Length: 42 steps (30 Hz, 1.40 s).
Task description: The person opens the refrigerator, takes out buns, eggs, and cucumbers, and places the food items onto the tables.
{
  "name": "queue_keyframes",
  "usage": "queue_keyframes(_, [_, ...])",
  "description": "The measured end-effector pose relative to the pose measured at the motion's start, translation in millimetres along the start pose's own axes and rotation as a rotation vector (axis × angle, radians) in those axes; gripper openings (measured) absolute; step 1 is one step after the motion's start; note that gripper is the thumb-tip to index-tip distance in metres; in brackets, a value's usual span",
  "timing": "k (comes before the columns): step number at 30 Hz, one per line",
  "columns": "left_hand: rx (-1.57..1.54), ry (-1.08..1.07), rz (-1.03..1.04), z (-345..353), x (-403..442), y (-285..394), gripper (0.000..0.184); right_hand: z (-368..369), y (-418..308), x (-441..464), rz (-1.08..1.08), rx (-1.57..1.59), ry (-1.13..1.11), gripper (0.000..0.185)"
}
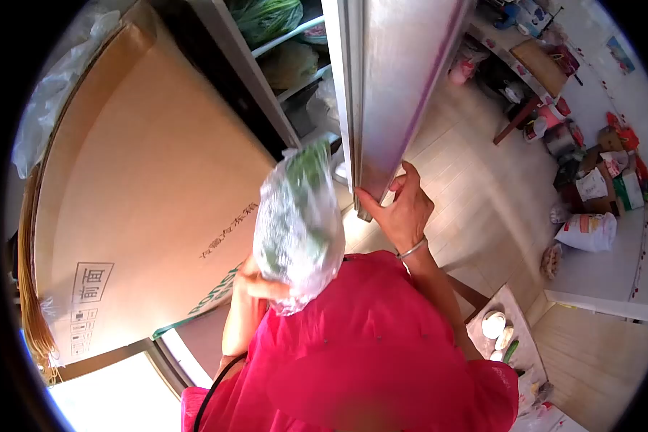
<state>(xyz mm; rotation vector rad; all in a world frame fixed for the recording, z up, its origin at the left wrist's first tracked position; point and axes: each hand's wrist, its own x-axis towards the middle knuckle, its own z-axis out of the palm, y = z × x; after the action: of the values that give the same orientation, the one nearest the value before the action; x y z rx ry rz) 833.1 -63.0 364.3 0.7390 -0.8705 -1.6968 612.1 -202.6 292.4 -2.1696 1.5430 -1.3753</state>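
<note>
My left hand (261, 288) is closed around the lower end of a clear plastic bag of green vegetables (299, 223), in front of my chest. Through the crinkled plastic I cannot make out the exact kind of vegetable. My right hand (409, 214), with a bangle at the wrist, pinches the lower edge of the refrigerator door (396, 79), thumb on one side and fingers on the other. That door stands ajar. Behind it, the refrigerator's shelf (279, 37) shows, with bagged leafy greens (266, 20) above and another bag (289, 65) below.
A large cardboard box (151, 173) stands close on the left. At lower right, a small table (529, 338) bears a white bowl (494, 324) and some vegetables. Boxes and a white sack (587, 232) line the right wall, beyond the tiled floor (475, 180).
</note>
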Motion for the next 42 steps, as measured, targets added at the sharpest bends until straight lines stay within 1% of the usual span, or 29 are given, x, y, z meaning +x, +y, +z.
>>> queue_keyframes(2, [-0.039,-0.01,0.027,13.4,13.5,0.8,0.076,4.3,-5.4,0.5,0.019,-0.019,0.003,0.087])
queue_keyframes(5, [-0.09,0.159,0.091,36.9,36.0,1.0,0.089,3.2,-3.1,-3.4,0.027,-0.034,0.012,0.085])
queue_keyframes(6, [-0.119,0.134,0.099,32.8,38.0,-3.9,0.092,-0.8,-1.4,-4.2,0.023,-0.029,0.016,0.083])
queue_keyframes(7, [-0.135,0.125,0.11,33.4,40.7,-4.7,0.091,-4.5,-0.2,-4.1,0.018,-0.023,0.022,0.081])
queue_keyframes(8, [-0.151,0.116,0.12,35.6,43.9,-6.0,0.091,-9.7,-0.7,-4.6,0.037,-0.007,0.053,0.071])
queue_keyframes(11, [-0.152,0.064,0.106,31.3,50.0,-14.2,0.087,-31.2,13.8,-14.9,0.086,-0.076,0.017,0.075])
queue_keyframes(12, [-0.158,0.051,0.092,31.8,54.2,-16.9,0.086,-39.3,19.5,-17.7,0.088,-0.092,0.034,0.065])
queue_keyframes(13, [-0.167,0.039,0.074,31.1,58.7,-20.7,0.085,-47.2,28.3,-23.2,0.105,-0.104,0.04,0.063])
queue_keyframes(14, [-0.22,-0.096,0.08,21.1,64.4,-26.2,0.073,-55.6,39.2,-30.8,0.123,-0.117,0.045,0.06])
queue_keyframes(15, [-0.214,-0.065,0.072,22.1,68.1,-30.4,0.074,-65.2,47.6,-36.2,0.142,-0.132,0.053,0.058])
queue_keyframes(16, [-0.257,-0.08,0.073,26.8,75.3,-32.3,0.075,-75.7,54.2,-40.3,0.122,-0.134,0.083,0.051])
queue_keyframes(17, [-0.3,-0.097,0.073,32.8,84.1,-32.8,0.076,-85.2,58.6,-43.2,0.141,-0.138,0.113,0.05])
queue_keyframes(19, [-0.331,-0.074,0.034,38.8,99.7,-34.2,0.084,-103.6,64.8,-48.1,0.178,-0.149,0.176,0.047])
queue_keyframes(20, [-0.346,-0.063,0.011,42.5,107.1,-35.4,0.089,-112.8,64.8,-49.9,0.228,-0.109,0.193,0.041])
queue_keyframes(23, [-0.431,-0.044,0.013,57.1,128.6,-40.0,0.09,-132.2,61.8,-57.7,0.3,-0.038,0.37,0.035])
queue_keyframes(24, [-0.47,-0.045,-0.001,62.1,133.5,-41.6,0.086,-141.5,49.7,-57.8,0.198,-0.117,0.372,0.025])
queue_keyframes(25, [-0.418,-0.007,0.016,66.4,138.0,-46.1,0.084,-147.5,41.7,-62.3,0.108,-0.168,0.34,0.014])
queue_keyframes(26, [-0.366,0.03,0.034,70.2,142.2,-51.8,0.082,-149.8,31.6,-59.9,-0.047,-0.205,0.313,0.011])
queue_keyframes(27, [-0.312,0.065,0.052,74.8,145.9,-57.0,0.081,-150.8,18.0,-51.7,-0.188,-0.104,0.246,0.014])
queue_keyframes(28, [-0.243,0.06,0.072,80.2,149.3,-60.8,0.078,-144.5,9.5,-42.8,-0.239,0.108,0.168,0.02])
queue_keyframes(29, [-0.249,0.033,0.053,84.2,152.2,-66.8,0.074,-138.9,0.3,-35.1,-0.255,0.148,0.079,0.022])
queue_keyframes(30, [-0.215,0.028,0.015,87.9,152.8,-72.9,0.073,-130.6,-1.4,-30.1,-0.278,0.142,0.02,0.029])
queue_keyframes(31, [-0.181,0.024,-0.018,92.5,151.9,-77.3,0.071,-123.4,0.5,-28.8,-0.226,0.173,-0.004,0.031])
queue_keyframes(33, [-0.119,0.003,-0.075,108.3,148.6,-76.5,0.058,-111.3,7.1,-28.6,-0.129,0.239,-0.058,0.034])
queue_keyframes(34, [-0.096,-0.066,-0.118,102.0,150.7,-80.9,0.057,-110.4,7.8,-29.0,-0.081,0.254,-0.079,0.038])
queue_keyframes(35, [-0.074,-0.133,-0.162,93.5,152.5,-87.8,0.055,-108.6,7.0,-29.1,-0.042,0.274,-0.068,0.037])
queue_keyframes(38, [-0.086,-0.128,-0.148,88.1,157.2,-95.8,0.052,-107.0,4.8,-27.0,0.072,0.363,-0.065,0.035])
queue_keyframes(41, [-0.36,0.06,-0.053,106.9,160.4,-87.0,0.051,-111.5,6.0,-25.9,0.18,0.518,-0.119,0.031])
queue_keyframes(42, [-0.389,0.067,-0.007,102.0,167.3,-90.1,0.064,-112.9,10.5,-27.6,0.221,0.569,-0.139,0.029])
